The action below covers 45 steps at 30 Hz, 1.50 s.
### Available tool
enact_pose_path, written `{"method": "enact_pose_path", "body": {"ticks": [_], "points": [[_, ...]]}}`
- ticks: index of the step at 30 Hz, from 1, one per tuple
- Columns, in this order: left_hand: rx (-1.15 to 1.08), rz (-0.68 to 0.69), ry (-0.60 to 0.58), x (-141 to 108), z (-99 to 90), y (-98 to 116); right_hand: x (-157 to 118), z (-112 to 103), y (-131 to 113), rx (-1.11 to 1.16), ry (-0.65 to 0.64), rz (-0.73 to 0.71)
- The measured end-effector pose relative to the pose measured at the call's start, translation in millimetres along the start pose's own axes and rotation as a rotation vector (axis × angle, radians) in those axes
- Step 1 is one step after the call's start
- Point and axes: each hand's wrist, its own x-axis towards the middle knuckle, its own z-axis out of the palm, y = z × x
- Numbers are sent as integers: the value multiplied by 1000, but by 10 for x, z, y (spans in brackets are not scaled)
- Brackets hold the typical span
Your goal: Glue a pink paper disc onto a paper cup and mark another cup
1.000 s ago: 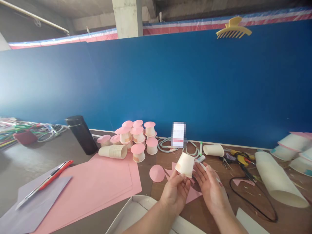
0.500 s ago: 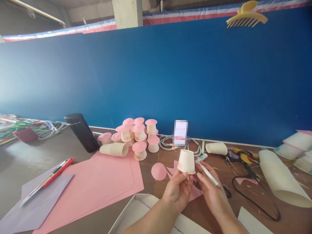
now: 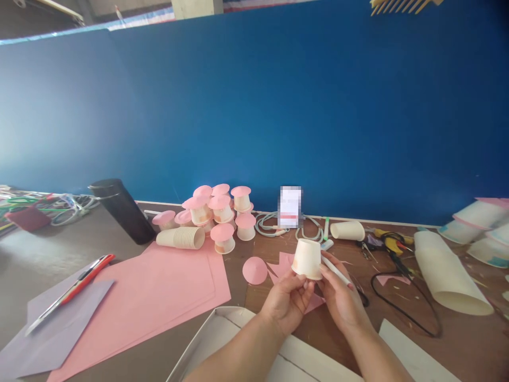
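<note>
A white paper cup (image 3: 307,259) is held upside down in front of me, its rim downward. My left hand (image 3: 289,302) grips it from below, with the thumb and fingers pinched at the rim. My right hand (image 3: 344,302) has its fingertips against the cup's right side. A slim white pen-like stick (image 3: 336,270) with a reddish end lies in that same hand, between thumb and forefinger. Just left of the cup a pink paper cone (image 3: 255,270) rests on the table beside pink paper scraps (image 3: 276,273).
Several cups with pink cone tops (image 3: 222,233) stand behind a nested cup stack (image 3: 181,238). Pink sheets (image 3: 159,297), a utility knife (image 3: 71,292) and a black flask (image 3: 123,212) lie leftward. A phone (image 3: 290,207), cables and large paper cups (image 3: 449,276) are rightward.
The view has tilted down and turned slightly right. My right hand has closed in on the cup, its fingertips now touching the side. The left hand keeps its hold.
</note>
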Motion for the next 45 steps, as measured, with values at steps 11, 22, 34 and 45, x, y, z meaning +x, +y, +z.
{"method": "enact_pose_path", "body": {"ticks": [11, 22, 34, 45], "points": [[114, 40, -40, 1, -30, 8, 4, 9, -6, -26, 10, -58], [-127, 243, 159, 93, -16, 420, 34, -225, -250, -868, 402, -569], [-24, 218, 154, 113, -65, 316, 26, -220, -20, -1572, -89, -596], [143, 161, 271, 199, -136, 198, 21, -217, -34, -1631, -36, -477]]}}
